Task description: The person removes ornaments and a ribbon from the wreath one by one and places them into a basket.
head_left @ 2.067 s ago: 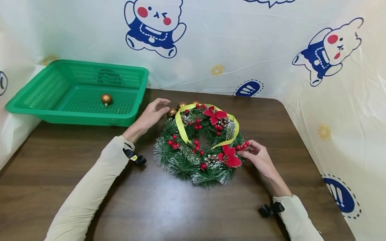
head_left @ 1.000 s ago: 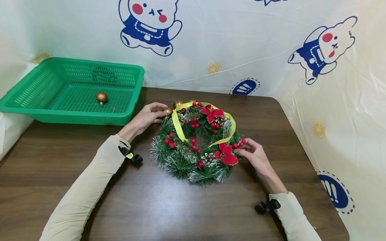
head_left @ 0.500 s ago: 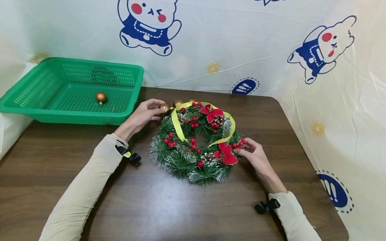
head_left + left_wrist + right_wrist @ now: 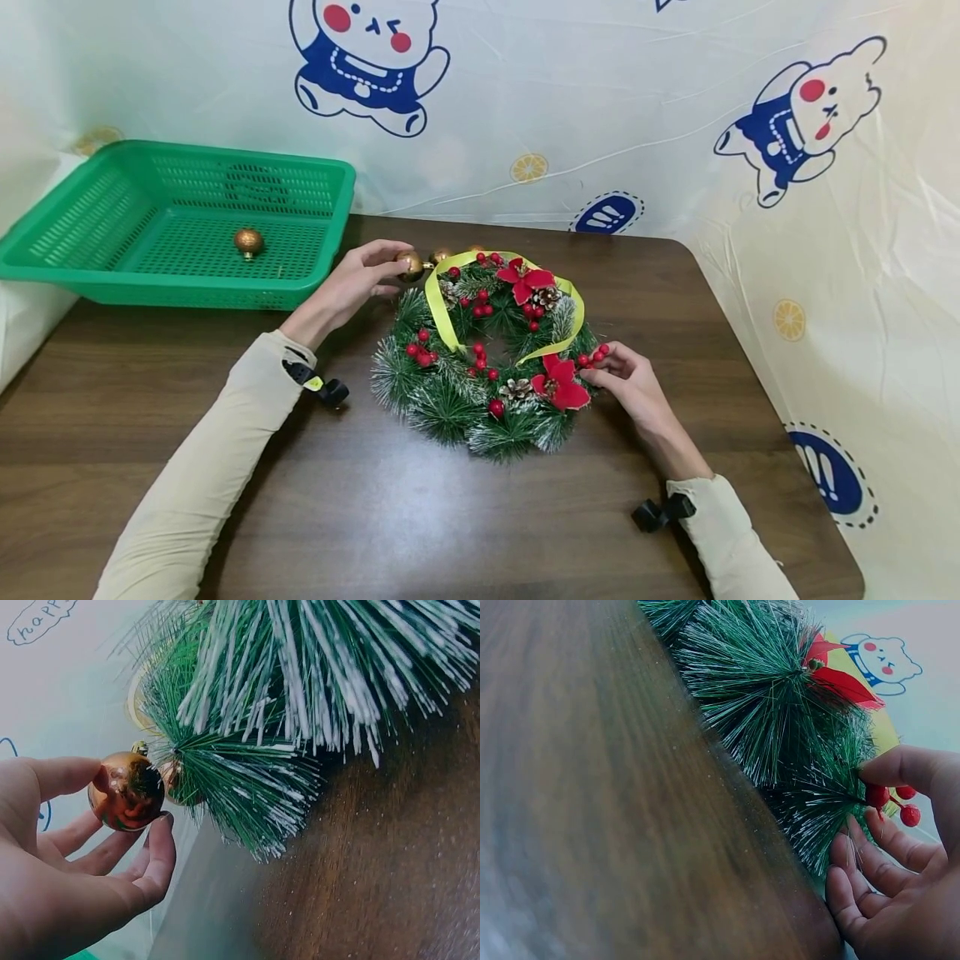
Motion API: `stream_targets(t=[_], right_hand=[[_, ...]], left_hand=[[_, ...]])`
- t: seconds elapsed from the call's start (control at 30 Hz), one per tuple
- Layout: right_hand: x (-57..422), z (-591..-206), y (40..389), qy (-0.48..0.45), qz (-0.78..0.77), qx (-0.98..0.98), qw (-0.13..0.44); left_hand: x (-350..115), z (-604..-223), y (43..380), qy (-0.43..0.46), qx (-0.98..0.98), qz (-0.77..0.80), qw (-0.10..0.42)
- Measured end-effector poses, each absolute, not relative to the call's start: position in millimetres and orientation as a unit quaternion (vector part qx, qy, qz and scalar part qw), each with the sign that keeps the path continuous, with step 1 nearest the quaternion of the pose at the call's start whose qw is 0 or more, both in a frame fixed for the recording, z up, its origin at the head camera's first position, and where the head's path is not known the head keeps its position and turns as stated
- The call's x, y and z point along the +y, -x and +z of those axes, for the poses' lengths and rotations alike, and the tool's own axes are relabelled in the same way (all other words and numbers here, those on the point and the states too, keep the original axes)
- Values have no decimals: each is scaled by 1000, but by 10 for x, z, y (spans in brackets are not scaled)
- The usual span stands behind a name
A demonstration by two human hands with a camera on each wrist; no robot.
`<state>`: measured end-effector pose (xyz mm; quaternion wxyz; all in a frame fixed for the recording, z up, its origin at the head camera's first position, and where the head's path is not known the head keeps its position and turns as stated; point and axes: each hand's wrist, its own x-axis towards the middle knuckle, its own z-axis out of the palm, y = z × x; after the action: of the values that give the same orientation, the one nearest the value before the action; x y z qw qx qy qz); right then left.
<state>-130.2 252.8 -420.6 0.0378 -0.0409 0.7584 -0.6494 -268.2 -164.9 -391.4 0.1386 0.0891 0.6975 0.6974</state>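
A green Christmas wreath (image 4: 442, 410) lies on the table, dressed with red berries, poinsettias, pine cones and a loop of yellow ribbon (image 4: 442, 313). At its far left edge my left hand (image 4: 352, 283) pinches a shiny copper-gold bauble (image 4: 126, 793) between thumb and fingers. The bauble's cap points toward the wreath. Two more gold baubles (image 4: 441, 255) sit behind the ribbon, partly hidden. On the right side, my right hand (image 4: 637, 390) grips the wreath's rim beside a red berry sprig (image 4: 877, 796), thumb on top and fingers curled below the needles.
A green plastic basket (image 4: 187, 285) stands at the back left with one gold bauble (image 4: 249, 242) inside. Behind the brown wooden table (image 4: 420, 517) hangs a pale sheet (image 4: 480, 108) printed with cartoon bears.
My left hand has closed its fingers on the bauble and drawn it slightly left, away from the wreath. The right hand keeps its hold. The head view has shifted a little.
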Motion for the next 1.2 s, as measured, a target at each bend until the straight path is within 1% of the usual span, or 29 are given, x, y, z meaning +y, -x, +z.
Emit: stream_targets(t=[0.27, 0.5, 0.73, 0.8, 1.0, 1.2], right_hand=[[2530, -4213, 1296, 39, -645, 762, 32], [2538, -4217, 1289, 38, -645, 763, 32], [2517, -4221, 1307, 34, -653, 756, 35], [2515, -4222, 1309, 33, -652, 757, 34], [2517, -4216, 1313, 30, -646, 762, 30], [2521, -4226, 1321, 30, -651, 758, 31]], left_hand=[[-1590, -3832, 2643, -119, 678, 713, 132], [-1527, -3778, 2614, -123, 679, 716, 109], [-1515, -3793, 2593, -104, 678, 723, 77], [-1500, -3794, 2591, -103, 669, 731, 80], [-1455, -3782, 2575, -127, 673, 720, 111], [-1445, -3776, 2565, -128, 677, 716, 112]])
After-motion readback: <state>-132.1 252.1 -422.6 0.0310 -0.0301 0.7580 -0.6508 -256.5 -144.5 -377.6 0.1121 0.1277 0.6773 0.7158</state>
